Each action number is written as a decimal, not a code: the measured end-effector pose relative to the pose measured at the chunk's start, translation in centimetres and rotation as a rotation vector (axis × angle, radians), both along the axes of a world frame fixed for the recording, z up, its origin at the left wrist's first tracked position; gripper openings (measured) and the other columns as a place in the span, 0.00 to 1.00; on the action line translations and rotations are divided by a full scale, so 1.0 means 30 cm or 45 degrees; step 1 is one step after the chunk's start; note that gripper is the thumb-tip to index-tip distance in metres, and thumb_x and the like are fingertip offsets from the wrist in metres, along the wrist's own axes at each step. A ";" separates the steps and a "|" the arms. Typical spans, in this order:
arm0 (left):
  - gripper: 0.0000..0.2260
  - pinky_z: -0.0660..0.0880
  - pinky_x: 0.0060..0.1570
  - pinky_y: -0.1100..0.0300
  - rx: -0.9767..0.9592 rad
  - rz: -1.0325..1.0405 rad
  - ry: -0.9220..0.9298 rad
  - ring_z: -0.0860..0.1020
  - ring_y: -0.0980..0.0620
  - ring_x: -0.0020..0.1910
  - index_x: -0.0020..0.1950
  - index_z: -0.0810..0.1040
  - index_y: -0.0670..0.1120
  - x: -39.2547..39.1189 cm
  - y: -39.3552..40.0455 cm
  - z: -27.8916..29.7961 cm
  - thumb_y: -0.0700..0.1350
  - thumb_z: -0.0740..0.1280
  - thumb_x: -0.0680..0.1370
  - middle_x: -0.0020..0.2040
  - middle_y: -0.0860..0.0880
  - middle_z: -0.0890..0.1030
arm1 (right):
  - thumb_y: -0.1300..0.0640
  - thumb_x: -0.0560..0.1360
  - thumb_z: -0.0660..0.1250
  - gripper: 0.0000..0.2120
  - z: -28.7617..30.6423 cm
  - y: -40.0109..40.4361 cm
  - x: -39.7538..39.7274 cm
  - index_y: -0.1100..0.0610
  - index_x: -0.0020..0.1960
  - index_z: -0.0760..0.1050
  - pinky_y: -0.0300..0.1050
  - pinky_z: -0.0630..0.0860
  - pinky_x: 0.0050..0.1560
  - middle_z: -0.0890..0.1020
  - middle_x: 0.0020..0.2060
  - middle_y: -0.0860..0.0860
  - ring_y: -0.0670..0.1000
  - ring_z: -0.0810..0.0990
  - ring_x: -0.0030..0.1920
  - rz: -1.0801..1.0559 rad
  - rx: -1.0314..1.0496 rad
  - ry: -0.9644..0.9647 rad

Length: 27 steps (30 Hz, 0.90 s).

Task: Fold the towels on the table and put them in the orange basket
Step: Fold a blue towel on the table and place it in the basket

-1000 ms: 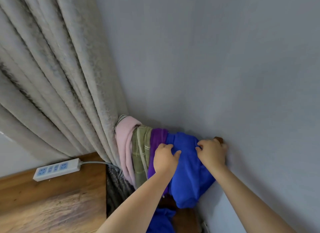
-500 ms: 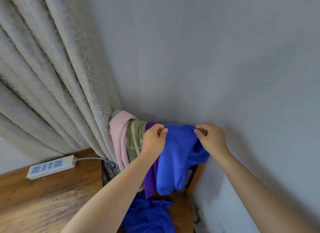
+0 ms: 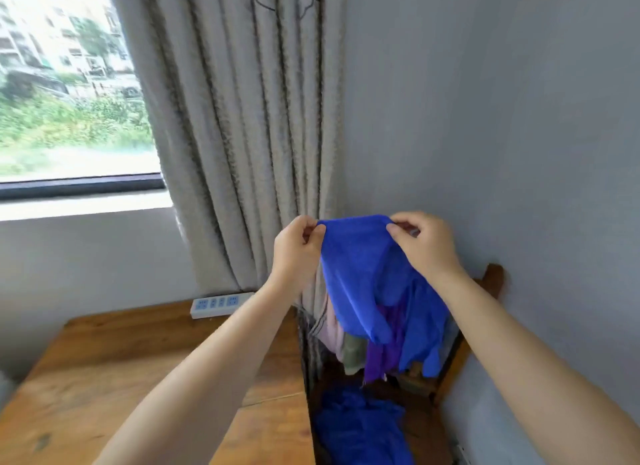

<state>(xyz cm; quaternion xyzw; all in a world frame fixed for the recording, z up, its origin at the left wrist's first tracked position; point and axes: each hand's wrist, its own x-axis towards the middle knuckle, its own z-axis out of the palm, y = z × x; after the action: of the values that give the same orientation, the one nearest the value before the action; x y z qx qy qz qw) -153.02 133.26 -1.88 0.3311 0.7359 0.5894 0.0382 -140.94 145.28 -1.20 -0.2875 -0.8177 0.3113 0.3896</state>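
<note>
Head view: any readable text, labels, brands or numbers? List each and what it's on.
None readable.
Power strip: no legible marking, only sockets show.
Blue towel held up by both hands: no tag or print visible.
Buildings outside the window: too blurred to show any sign.

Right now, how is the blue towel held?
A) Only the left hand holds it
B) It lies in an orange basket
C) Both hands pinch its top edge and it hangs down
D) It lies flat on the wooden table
C: the left hand and the right hand each pinch the top edge of the blue towel, which hangs below them.
</note>
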 end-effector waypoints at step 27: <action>0.15 0.67 0.37 0.66 -1.109 0.179 -0.830 0.72 0.52 0.37 0.32 0.68 0.48 -0.135 -1.540 -0.871 0.41 0.60 0.78 0.32 0.54 0.73 | 0.65 0.74 0.62 0.09 -0.902 -1.300 -0.368 0.64 0.50 0.79 0.37 0.65 0.44 0.81 0.47 0.56 0.50 0.74 0.46 0.785 -0.473 -1.193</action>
<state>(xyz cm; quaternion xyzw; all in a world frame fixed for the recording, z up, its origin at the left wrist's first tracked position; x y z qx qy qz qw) -157.08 87.08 -28.03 0.0347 0.8822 0.3035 0.3584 -151.97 106.29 -28.24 -0.2068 -0.8803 0.3879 -0.1786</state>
